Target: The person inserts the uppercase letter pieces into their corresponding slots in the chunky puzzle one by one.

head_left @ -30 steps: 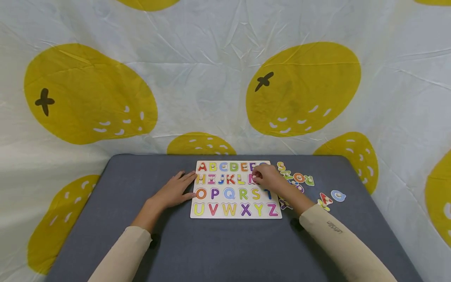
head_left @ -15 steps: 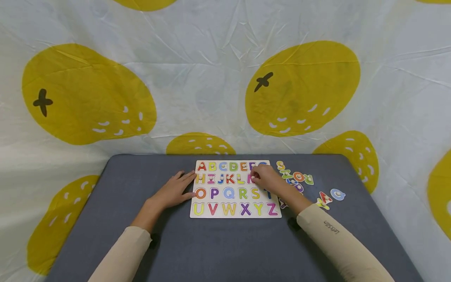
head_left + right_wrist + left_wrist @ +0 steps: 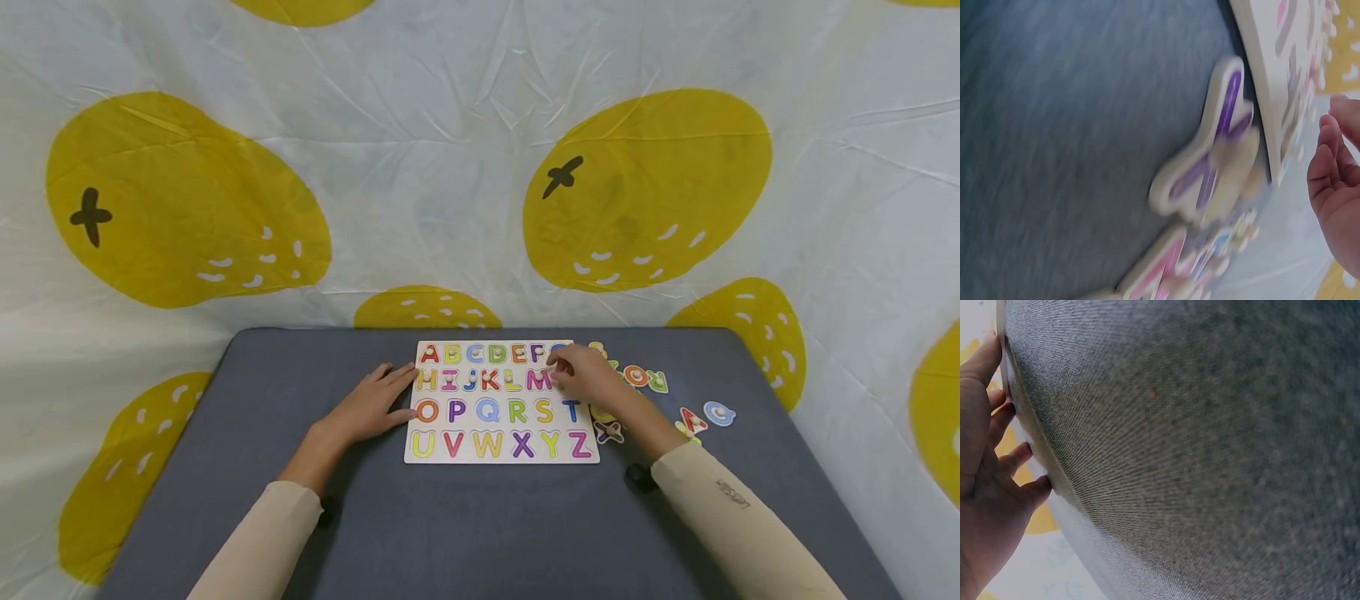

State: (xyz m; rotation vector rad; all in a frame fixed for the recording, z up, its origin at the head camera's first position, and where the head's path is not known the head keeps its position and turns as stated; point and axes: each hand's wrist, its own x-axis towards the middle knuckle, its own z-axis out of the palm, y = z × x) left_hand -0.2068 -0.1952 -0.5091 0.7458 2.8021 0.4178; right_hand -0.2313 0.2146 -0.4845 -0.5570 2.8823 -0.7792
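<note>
A pale alphabet puzzle board (image 3: 502, 451) lies on the dark table with coloured letters in rows; the upper letters carry small knobs. My left hand (image 3: 369, 406) rests at the board's left edge, its fingers spread; that hand (image 3: 991, 462) shows at the left of its wrist view. Beside the pink letter M (image 3: 538, 381), my right hand (image 3: 588, 379) hovers over the board's right side with loosely bent fingers. In the right wrist view, the right hand's (image 3: 1344, 181) fingertips come close together with nothing visible between them. This hand partly covers the blue G and hides the spot right of M.
Loose knobbed letters lie right of the board: a purple X (image 3: 609, 432) close to its edge, an orange O (image 3: 636, 377), a green R (image 3: 657, 382), a red letter (image 3: 693, 422) and a blue Q (image 3: 720, 414). The right forearm covers others. A patterned curtain (image 3: 427, 208) hangs behind the table.
My right hand has shifted right, off the M, and its fingers have loosened. The M, the T and the purple X now show more fully. My left hand stays put.
</note>
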